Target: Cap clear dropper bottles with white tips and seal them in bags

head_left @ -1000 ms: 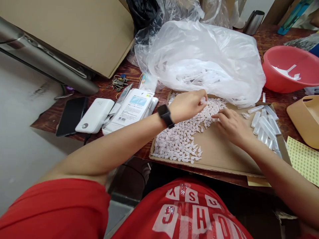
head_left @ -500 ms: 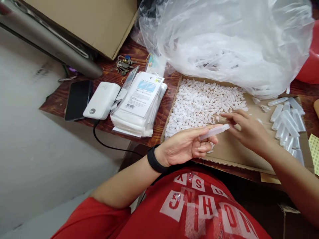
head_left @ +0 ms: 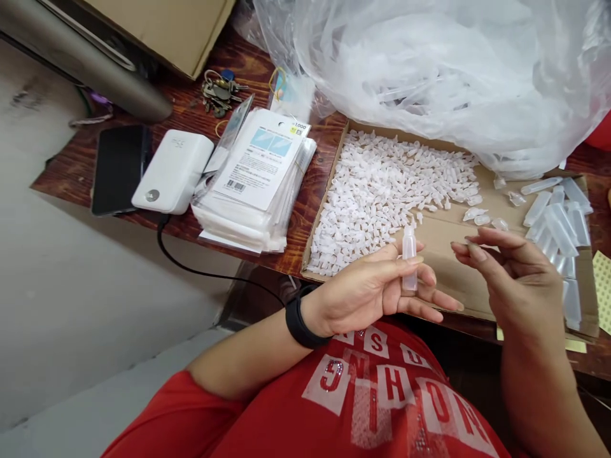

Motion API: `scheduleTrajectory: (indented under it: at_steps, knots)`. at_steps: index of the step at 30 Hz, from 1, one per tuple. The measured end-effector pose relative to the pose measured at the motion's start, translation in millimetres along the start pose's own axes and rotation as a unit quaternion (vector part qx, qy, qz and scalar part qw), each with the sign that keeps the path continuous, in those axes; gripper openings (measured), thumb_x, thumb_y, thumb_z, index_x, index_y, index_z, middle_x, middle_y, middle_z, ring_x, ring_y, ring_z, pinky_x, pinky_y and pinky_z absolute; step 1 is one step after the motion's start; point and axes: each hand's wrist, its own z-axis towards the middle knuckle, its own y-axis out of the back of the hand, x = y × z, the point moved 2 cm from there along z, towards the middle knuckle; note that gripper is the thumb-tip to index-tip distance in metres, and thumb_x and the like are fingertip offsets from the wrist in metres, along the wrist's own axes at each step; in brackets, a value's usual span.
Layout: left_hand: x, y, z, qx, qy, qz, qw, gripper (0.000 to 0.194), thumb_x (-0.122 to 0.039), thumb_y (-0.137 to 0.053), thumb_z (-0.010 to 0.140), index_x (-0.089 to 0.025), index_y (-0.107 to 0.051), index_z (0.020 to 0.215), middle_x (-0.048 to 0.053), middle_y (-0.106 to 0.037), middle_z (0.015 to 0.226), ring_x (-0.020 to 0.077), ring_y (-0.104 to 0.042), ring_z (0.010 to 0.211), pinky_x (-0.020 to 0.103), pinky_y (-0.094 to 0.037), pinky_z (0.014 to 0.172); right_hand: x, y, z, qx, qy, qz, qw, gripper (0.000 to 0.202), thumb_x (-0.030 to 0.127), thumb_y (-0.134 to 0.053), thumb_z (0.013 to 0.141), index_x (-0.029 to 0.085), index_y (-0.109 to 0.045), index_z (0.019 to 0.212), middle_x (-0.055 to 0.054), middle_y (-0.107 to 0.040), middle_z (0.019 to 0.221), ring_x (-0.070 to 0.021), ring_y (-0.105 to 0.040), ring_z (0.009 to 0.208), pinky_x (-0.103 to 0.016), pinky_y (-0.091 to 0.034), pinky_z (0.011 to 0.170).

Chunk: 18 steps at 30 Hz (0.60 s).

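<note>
My left hand (head_left: 367,283), wearing a black wristband, pinches a small translucent plastic bottle (head_left: 409,248) between thumb and fingers. The bottle stands nearly upright with its narrow neck on top; the lower fingers are spread. To its right, my right hand (head_left: 525,273) has thumb and fingertips pressed together, apart from the bottle. Whatever may be between those fingertips is too small to make out. Both hands are over the near side of a shallow cardboard tray (head_left: 453,280). A heap of small white plastic tips (head_left: 367,191) covers its left part, and several similar translucent bottles (head_left: 561,226) lie at its right end.
A large clear plastic bag (head_left: 439,70) bulges over the tray's far edge. Left of the tray are a stack of packaged sleeves (head_left: 252,172), a white power bank (head_left: 174,168) with a black cable, a dark phone (head_left: 120,166) and keys (head_left: 222,92).
The bottle has turned from slanting rightward to nearly upright in my left hand, whose lower fingers have spread. My right hand has drawn back to the right and its fingertips have come together.
</note>
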Motion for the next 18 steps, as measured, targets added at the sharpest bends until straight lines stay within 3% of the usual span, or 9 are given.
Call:
scheduleTrajectory:
  at_steps: [2, 4, 6, 8, 12, 18]
  knots:
    - [5.9, -1.1, 2.4, -0.048, -0.027, 0.031, 0.998, 0.008, -0.023, -0.058, 0.111, -0.022, -0.051, 0.116, 0.003, -0.075, 0.103, 0.0224, -0.082, 0.106, 0.033, -0.064, 0.091, 3.3, -6.0, -11.8, 0.005, 0.067, -0.032, 0.997, 0.030, 0.020, -0.082, 0.094, 0.033, -0.078, 0.120, 0.001, -0.083, 0.111, -0.0194, -0.083, 0.100, -0.034, -0.071, 0.089]
    - [11.0, -2.4, 4.5, -0.091, -0.052, 0.045, 0.994, 0.007, -0.023, -0.055, 0.112, -0.022, -0.052, 0.118, 0.007, -0.077, 0.118, 0.0183, -0.079, 0.110, 0.033, -0.061, 0.098, 6.9, -12.0, -21.7, 0.047, 0.184, -0.107, 0.976, 0.046, 0.011, -0.079, 0.094, 0.038, -0.074, 0.131, 0.002, -0.083, 0.119, -0.0203, -0.081, 0.111, -0.039, -0.068, 0.098]
    - [14.3, -3.4, 6.0, -0.115, -0.066, 0.041, 0.990, 0.008, -0.020, -0.053, 0.113, -0.020, -0.054, 0.121, 0.008, -0.077, 0.124, 0.0140, -0.078, 0.109, 0.030, -0.059, 0.101, 8.5, -15.8, -28.8, 0.089, 0.305, -0.209, 0.925, 0.063, 0.004, -0.079, 0.091, 0.039, -0.068, 0.142, 0.002, -0.082, 0.128, -0.0213, -0.077, 0.119, -0.042, -0.064, 0.107]
    - [15.0, -3.6, 6.5, -0.133, -0.075, 0.044, 0.987, 0.013, -0.017, -0.053, 0.113, -0.019, -0.057, 0.125, 0.007, -0.079, 0.119, 0.0113, -0.077, 0.105, 0.026, -0.057, 0.101, 7.6, -15.9, -32.2, 0.098, 0.374, -0.295, 0.874, 0.069, 0.002, -0.080, 0.090, 0.034, -0.064, 0.149, -0.001, -0.081, 0.132, -0.0226, -0.076, 0.121, -0.043, -0.061, 0.110]
    - [12.6, -3.8, 6.6, -0.145, -0.080, 0.087, 0.982, 0.019, -0.020, -0.055, 0.112, -0.020, -0.056, 0.131, 0.007, -0.080, 0.119, 0.0116, -0.076, 0.108, 0.026, -0.054, 0.103, 5.2, -11.5, -34.6, 0.095, 0.403, -0.339, 0.845, 0.057, 0.002, -0.076, 0.094, 0.023, -0.067, 0.146, -0.006, -0.080, 0.134, -0.0222, -0.075, 0.119, -0.040, -0.058, 0.106]
    - [13.6, -2.7, 11.9, -0.127, -0.066, 0.151, 0.978, 0.027, -0.031, -0.061, 0.111, -0.024, -0.051, 0.136, 0.009, -0.079, 0.131, 0.0155, -0.072, 0.124, 0.032, -0.049, 0.112, 7.9, -13.0, -35.6, 0.134, 0.387, -0.312, 0.857, 0.053, -0.002, -0.069, 0.096, 0.014, -0.065, 0.147, -0.014, -0.079, 0.129, -0.0222, -0.073, 0.120, -0.038, -0.059, 0.104]
